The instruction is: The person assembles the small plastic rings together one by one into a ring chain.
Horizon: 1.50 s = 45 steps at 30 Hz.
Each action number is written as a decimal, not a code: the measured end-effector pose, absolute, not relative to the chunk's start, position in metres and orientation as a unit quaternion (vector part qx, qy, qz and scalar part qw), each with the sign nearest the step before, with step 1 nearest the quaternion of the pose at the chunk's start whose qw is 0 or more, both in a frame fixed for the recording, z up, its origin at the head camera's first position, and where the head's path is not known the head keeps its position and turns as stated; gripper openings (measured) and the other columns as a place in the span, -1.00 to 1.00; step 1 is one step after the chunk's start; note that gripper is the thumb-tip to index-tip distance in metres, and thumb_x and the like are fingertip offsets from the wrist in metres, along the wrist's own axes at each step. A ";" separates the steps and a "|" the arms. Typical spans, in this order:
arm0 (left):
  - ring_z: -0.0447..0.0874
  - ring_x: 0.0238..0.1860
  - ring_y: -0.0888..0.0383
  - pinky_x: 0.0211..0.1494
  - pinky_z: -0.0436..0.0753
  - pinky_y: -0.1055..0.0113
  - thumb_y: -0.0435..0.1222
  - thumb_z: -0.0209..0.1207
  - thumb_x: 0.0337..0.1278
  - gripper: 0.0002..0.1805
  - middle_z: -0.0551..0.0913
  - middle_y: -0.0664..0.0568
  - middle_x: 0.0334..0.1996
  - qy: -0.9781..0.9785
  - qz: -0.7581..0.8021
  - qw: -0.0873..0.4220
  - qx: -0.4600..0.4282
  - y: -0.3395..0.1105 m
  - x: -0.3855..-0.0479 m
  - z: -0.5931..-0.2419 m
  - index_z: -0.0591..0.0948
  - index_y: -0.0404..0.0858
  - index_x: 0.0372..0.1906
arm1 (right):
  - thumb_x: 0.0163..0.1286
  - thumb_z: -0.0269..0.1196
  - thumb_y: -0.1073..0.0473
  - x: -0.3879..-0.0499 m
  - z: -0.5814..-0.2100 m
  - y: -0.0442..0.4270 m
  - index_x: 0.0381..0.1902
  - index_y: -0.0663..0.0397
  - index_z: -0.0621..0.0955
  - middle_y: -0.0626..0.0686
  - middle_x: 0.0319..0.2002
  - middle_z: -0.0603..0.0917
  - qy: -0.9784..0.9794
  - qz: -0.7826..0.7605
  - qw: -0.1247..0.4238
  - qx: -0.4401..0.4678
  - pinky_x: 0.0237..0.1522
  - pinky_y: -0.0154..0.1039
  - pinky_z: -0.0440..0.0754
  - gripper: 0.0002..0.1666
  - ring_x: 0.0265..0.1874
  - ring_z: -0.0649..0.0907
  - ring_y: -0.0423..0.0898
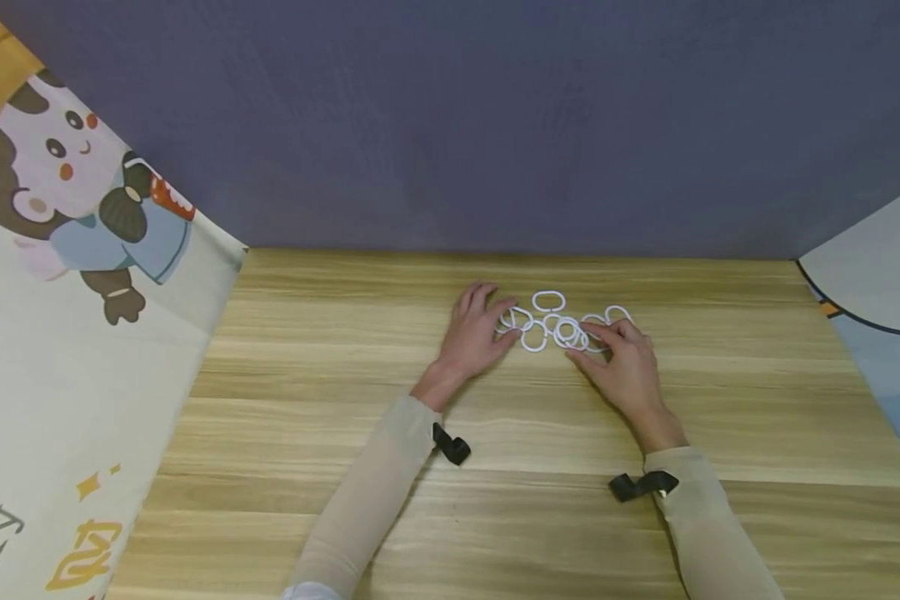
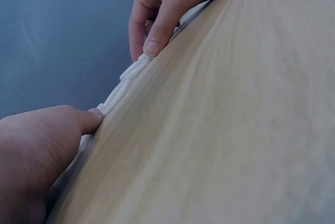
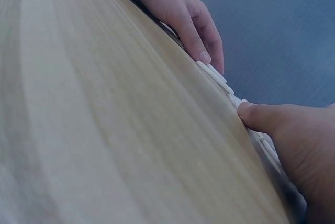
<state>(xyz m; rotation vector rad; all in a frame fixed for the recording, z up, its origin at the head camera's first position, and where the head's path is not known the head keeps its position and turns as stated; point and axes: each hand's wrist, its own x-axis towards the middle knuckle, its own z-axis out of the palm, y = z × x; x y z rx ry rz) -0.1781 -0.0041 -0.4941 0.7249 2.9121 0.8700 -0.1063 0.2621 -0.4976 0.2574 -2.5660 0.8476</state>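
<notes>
Several white rings (image 1: pixel 548 302), oval and round, lie in a loose, partly overlapping cluster on the wooden table (image 1: pixel 525 533). At the cluster's left end my left hand (image 1: pixel 474 337) touches rings with thumb and fingertips, its fingers spread and slightly bent. My right hand (image 1: pixel 630 367) is over the right part, thumb and index finger at the edges of the stacked rings (image 1: pixel 567 331). Low along the tabletop, the left wrist view shows white rings (image 2: pixel 125 77) between both hands. In the right wrist view my right thumb (image 3: pixel 256 115) rests against the rings (image 3: pixel 217 77).
A dark blue-grey panel (image 1: pixel 450 125) rises behind the table's back edge. On the left stands a pale wall with a cartoon figure (image 1: pixel 90 183); another pale printed wall (image 1: pixel 877 292) is at the right. Black straps (image 1: pixel 453 446) hang at both wrists.
</notes>
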 end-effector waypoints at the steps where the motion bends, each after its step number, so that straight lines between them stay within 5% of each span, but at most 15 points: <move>1: 0.04 0.75 -0.19 0.80 0.03 -0.16 0.06 0.31 0.59 -0.37 0.27 -0.20 0.69 0.931 0.281 0.009 0.232 -0.005 -0.177 -0.494 0.56 -0.03 0.59 | 0.14 0.73 0.17 -0.105 -0.498 0.262 0.14 0.20 0.83 0.24 -0.28 0.60 -0.924 0.305 0.211 0.093 -0.15 0.12 0.39 -0.40 -0.38 0.47 0.08; 13: 0.15 0.70 -0.21 0.79 0.05 -0.14 0.01 0.36 0.54 -0.39 0.32 -0.20 0.67 0.911 0.342 -0.021 0.228 -0.009 -0.174 -0.497 0.60 -0.13 0.52 | 0.16 0.71 0.16 -0.103 -0.501 0.260 0.13 0.21 0.82 0.24 -0.26 0.61 -0.923 0.310 0.205 0.099 -0.10 0.15 0.41 -0.42 -0.33 0.53 0.17; 19: 0.37 0.57 -0.17 0.69 0.31 -0.08 -0.10 0.44 0.47 -0.40 0.48 -0.17 0.52 0.870 0.440 -0.080 0.207 -0.009 -0.170 -0.498 0.62 -0.25 0.45 | 0.16 0.68 0.20 -0.105 -0.503 0.259 0.11 0.24 0.81 0.23 -0.27 0.59 -0.919 0.316 0.208 0.111 -0.08 0.17 0.41 -0.45 -0.31 0.53 0.17; 25: 0.64 0.12 -0.08 0.22 0.66 0.16 -0.19 0.53 0.35 -0.41 0.63 -0.16 0.20 0.831 0.509 -0.137 0.176 -0.003 -0.163 -0.497 0.67 -0.29 0.39 | 0.13 0.68 0.21 -0.105 -0.504 0.259 0.09 0.25 0.81 0.22 -0.30 0.57 -0.914 0.324 0.215 0.113 -0.12 0.12 0.37 -0.44 -0.37 0.47 0.10; 29: 0.65 -0.21 -0.06 -0.20 0.61 0.38 -0.24 0.59 0.27 -0.41 0.63 -0.16 0.08 0.807 0.548 -0.146 0.164 0.001 -0.158 -0.497 0.70 -0.32 0.35 | 0.10 0.68 0.23 -0.104 -0.504 0.260 0.09 0.26 0.80 0.25 -0.25 0.58 -0.911 0.329 0.221 0.110 -0.10 0.13 0.37 -0.43 -0.33 0.51 0.16; 33: 0.68 -0.26 -0.09 -0.29 0.57 0.47 -0.32 0.61 0.22 -0.41 0.67 -0.22 0.07 0.783 0.581 -0.154 0.157 0.005 -0.157 -0.496 0.71 -0.36 0.32 | 0.11 0.68 0.25 -0.105 -0.503 0.261 0.10 0.29 0.79 0.33 -0.07 0.62 -0.904 0.352 0.221 0.104 0.11 0.23 0.45 -0.42 -0.04 0.60 0.35; 37: 0.72 -0.27 -0.01 -0.27 0.61 0.51 -0.42 0.59 0.21 -0.43 0.73 -0.36 0.00 0.748 0.632 -0.134 0.154 0.008 -0.155 -0.493 0.69 -0.43 0.30 | 0.12 0.67 0.34 -0.107 -0.500 0.262 0.10 0.32 0.78 0.31 -0.04 0.70 -0.886 0.388 0.229 0.109 0.13 -0.09 0.55 -0.45 -0.04 0.65 0.25; 40: 0.70 -0.28 0.17 -0.23 0.66 0.52 -0.49 0.56 0.21 -0.44 0.78 -0.40 -0.07 0.721 0.668 -0.102 0.157 0.010 -0.154 -0.491 0.67 -0.49 0.29 | 0.13 0.66 0.46 -0.108 -0.497 0.262 0.10 0.35 0.78 0.25 -0.23 0.75 -0.867 0.421 0.241 0.113 -0.15 -0.43 0.50 -0.46 -0.27 0.65 0.02; 45: 0.67 -0.30 0.33 -0.19 0.70 0.51 -0.55 0.56 0.16 -0.45 0.81 -0.33 -0.14 0.694 0.698 -0.053 0.168 0.013 -0.152 -0.488 0.64 -0.50 0.25 | 0.12 0.62 0.59 -0.108 -0.494 0.258 0.12 0.42 0.76 0.29 -0.41 0.75 -0.825 0.501 0.245 0.092 -0.41 -0.57 0.43 -0.44 -0.42 0.63 -0.27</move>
